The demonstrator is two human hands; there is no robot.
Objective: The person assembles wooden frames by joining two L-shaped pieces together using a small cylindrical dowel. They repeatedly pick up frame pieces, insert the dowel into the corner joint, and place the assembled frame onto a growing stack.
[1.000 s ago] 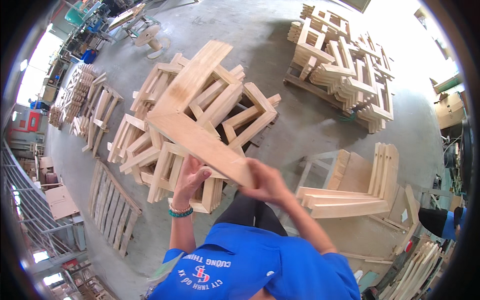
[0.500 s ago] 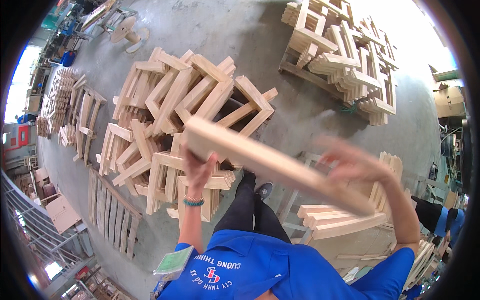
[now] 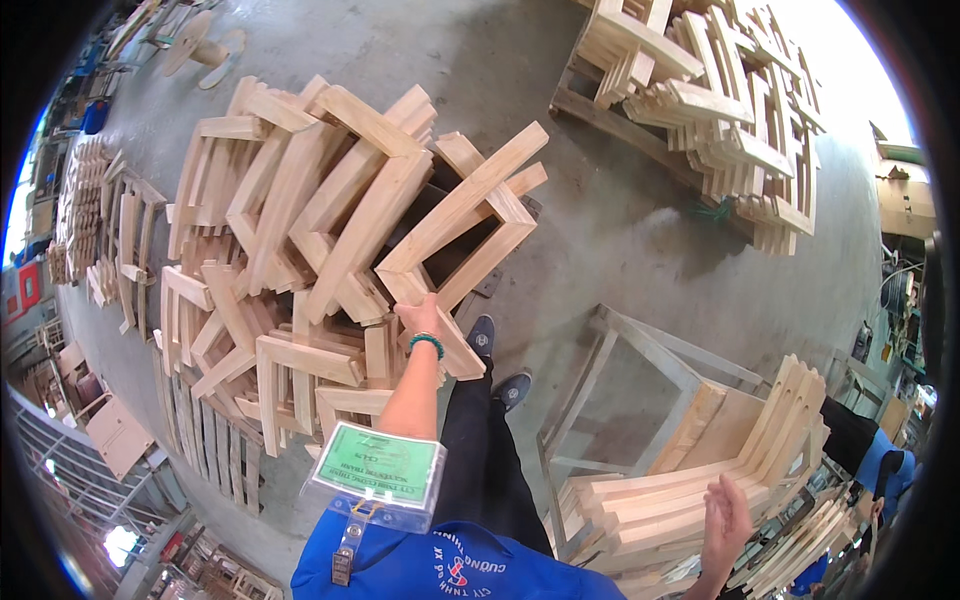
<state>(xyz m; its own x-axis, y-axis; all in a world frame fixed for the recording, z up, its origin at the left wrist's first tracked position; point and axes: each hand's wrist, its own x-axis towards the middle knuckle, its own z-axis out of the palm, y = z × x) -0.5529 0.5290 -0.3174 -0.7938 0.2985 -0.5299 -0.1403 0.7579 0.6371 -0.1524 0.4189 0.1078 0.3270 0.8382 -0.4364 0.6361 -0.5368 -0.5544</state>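
Observation:
My left hand (image 3: 420,318), with a green band on its wrist, reaches out and touches the lower corner of a pale wooden frame part (image 3: 450,235) lying on a jumbled heap of wooden frame pieces (image 3: 290,250). Whether the fingers grip it I cannot tell. My right hand (image 3: 727,515) is open with its fingers spread, resting against the side of a neat stack of curved wooden pieces (image 3: 690,470) at the lower right. That stack sits on a grey metal frame stand (image 3: 620,350). A clear badge holder with a green card (image 3: 375,470) hangs from my blue shirt.
A second tall stack of wooden frames (image 3: 700,100) stands on a pallet at the top right. Flat slatted panels (image 3: 205,440) lie on the concrete floor at the lower left. More wooden parts (image 3: 100,220) sit far left. Another person's blue sleeve (image 3: 885,455) shows at the right edge.
Both hands carried a long wooden piece from the heap to the right. It now lies on the right stack; my right hand has let go and my left has returned to the heap.

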